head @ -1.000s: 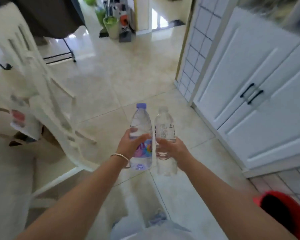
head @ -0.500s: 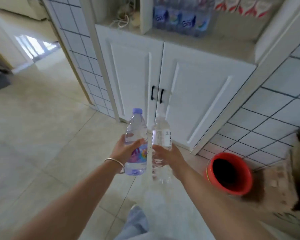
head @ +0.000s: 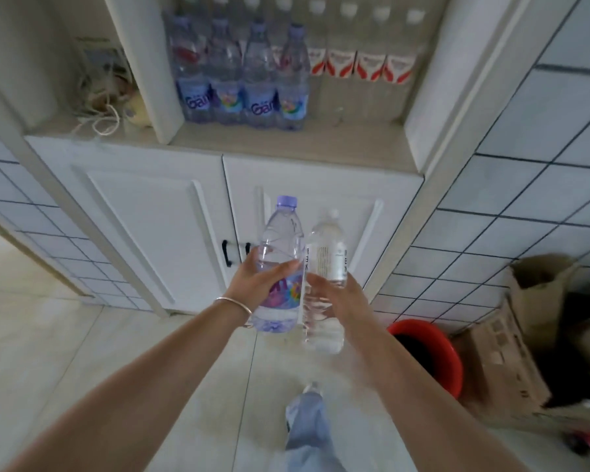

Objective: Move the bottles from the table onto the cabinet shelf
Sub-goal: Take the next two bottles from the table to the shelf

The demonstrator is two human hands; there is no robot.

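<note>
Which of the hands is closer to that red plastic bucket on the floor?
Right. The right hand is just up-left of the red plastic bucket; the left hand is farther left, beyond it.

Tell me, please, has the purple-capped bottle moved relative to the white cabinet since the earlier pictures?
Yes. The purple-capped bottle, held in the left hand, has been carried toward the white cabinet; it now overlaps the cabinet doors, below the shelf.

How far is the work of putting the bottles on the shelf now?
Done: many bottles already stand on the cabinet shelf. In hand: left hand holds a purple-capped bottle, right hand a clear bottle. Left: setting both down there.
</note>
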